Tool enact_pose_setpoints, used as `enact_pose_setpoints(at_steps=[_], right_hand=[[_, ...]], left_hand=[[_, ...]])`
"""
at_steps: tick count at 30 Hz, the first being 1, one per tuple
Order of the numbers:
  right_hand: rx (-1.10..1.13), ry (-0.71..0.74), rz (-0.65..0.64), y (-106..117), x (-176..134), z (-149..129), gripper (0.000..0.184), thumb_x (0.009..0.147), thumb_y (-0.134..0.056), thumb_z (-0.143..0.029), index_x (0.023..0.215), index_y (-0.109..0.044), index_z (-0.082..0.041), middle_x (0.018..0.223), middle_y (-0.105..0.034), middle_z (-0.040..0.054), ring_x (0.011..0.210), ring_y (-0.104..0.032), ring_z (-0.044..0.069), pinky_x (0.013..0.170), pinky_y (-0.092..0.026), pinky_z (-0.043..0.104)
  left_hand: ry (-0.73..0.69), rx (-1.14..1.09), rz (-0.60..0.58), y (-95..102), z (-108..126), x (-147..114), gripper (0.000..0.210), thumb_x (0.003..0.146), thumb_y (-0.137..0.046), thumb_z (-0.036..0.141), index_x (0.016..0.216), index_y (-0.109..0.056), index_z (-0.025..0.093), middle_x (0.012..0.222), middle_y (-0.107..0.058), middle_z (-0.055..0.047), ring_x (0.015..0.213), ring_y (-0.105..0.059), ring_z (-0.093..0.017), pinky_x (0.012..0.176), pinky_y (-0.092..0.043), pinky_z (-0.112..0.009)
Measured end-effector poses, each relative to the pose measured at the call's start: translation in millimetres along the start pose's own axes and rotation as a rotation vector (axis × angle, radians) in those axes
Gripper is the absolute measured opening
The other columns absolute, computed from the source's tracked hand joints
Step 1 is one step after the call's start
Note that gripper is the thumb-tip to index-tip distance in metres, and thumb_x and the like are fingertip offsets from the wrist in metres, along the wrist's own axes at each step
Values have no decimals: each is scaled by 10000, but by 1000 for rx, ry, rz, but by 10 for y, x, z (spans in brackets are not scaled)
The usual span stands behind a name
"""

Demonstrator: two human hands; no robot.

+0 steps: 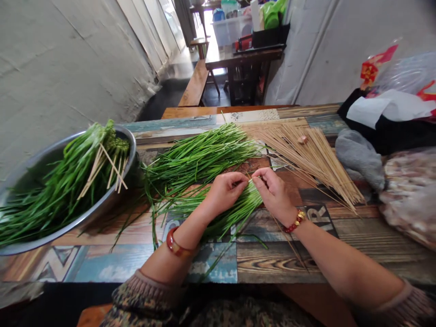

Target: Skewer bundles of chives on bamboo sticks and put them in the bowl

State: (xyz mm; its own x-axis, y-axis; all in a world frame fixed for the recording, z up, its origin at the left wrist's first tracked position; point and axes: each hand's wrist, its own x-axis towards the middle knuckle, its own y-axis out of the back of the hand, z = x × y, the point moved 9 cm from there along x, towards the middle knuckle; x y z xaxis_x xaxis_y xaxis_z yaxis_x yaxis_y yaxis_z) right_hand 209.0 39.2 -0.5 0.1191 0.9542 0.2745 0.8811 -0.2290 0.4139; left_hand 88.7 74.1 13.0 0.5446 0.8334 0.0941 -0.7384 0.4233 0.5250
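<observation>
My left hand [225, 193] and my right hand [275, 193] meet over the middle of the table, fingertips pinched close together at the pale ends of some garlic chives [235, 215]. The green leaves trail leftward beneath my left hand. A thin bamboo skewer [293, 247] slants out below my right hand; its upper part is hidden. Just beyond my hands lies a larger pile of chives [204, 156]. Bamboo skewers [320, 159] are fanned out to the right, with a small brownish piece [302, 140] on top.
At left stands a metal basin [133, 144] holding chives threaded on skewers. On the right are a grey cloth-like bundle [359, 156], a clear bag of pale pieces [408, 195] and a black bag [388, 136]. A bench [195, 86] and another table [245, 56] stand behind.
</observation>
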Motion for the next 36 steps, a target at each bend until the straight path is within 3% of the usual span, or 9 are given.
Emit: enact_pose_setpoints(at_steps=[7,11,17,22,24,28,30,33,36], right_hand=[[256,-111,-48,12,21,115,389,962,-339,-488,1031,-602,-210,817,-618,32,711,-571,167,640,-447,275],[360,-155,-45,-5,13,192,455,967,-297,-514,1095,-602,-202,862,-633,43,718,-583,164,643,-464,277],[192,-89,-115,-113,-2,131,317,880,-534,-422,1067,-593,-173,909,-665,55,760,-608,179,661,-467,287],[3,-44,-88,-108,-16,105,184,857,-554,-334,945,-605,-181,863,-662,44,765,-603,182,701,-448,294],[4,-42,-97,-120,-15,107,174,854,-550,-329,935,-605,-184,857,-662,41,754,-601,180,688,-447,288],[26,-42,-94,-134,-3,115,173,842,-550,-332,923,-603,-189,852,-664,41,722,-591,174,667,-443,285],[37,-49,-86,-138,3,124,178,836,-551,-336,919,-603,-188,837,-661,39,700,-584,169,655,-437,282],[37,-51,-90,-152,11,125,182,833,-546,-337,917,-606,-187,819,-654,33,686,-575,167,642,-426,277],[38,-48,-85,-152,17,122,180,832,-543,-336,910,-608,-188,811,-653,29,695,-576,170,648,-423,278]], left_hand=[[66,-155,-89,1,-63,20,173,830,-574,278,852,-628,114,764,-635,-33,694,-548,-121,662,-443,-227],[96,-169,-31,61,-141,33,136,807,-599,254,788,-609,119,718,-604,-23,664,-532,-111,630,-429,-217],[88,-162,3,0,-163,18,113,795,-607,227,773,-618,116,706,-609,-16,650,-523,-102,620,-417,-208],[72,-100,-51,-23,-156,-2,151,808,-602,256,815,-653,114,749,-656,-33,674,-558,-112,622,-431,-207],[85,-66,-1,102,-220,13,157,810,-596,253,857,-666,121,778,-677,-37,683,-579,-119,629,-442,-212],[108,70,303,567,-413,40,171,826,-570,253,898,-673,137,771,-688,-38,666,-589,-129,622,-450,-228],[79,158,393,711,-449,49,165,830,-563,236,902,-676,140,799,-690,-48,692,-597,-137,636,-455,-236],[10,277,423,780,-404,79,160,836,-551,200,911,-680,141,852,-687,-63,757,-609,-150,661,-458,-245],[-38,376,362,746,-315,155,163,828,-549,164,922,-681,142,864,-680,-61,757,-604,-149,677,-461,-253]])
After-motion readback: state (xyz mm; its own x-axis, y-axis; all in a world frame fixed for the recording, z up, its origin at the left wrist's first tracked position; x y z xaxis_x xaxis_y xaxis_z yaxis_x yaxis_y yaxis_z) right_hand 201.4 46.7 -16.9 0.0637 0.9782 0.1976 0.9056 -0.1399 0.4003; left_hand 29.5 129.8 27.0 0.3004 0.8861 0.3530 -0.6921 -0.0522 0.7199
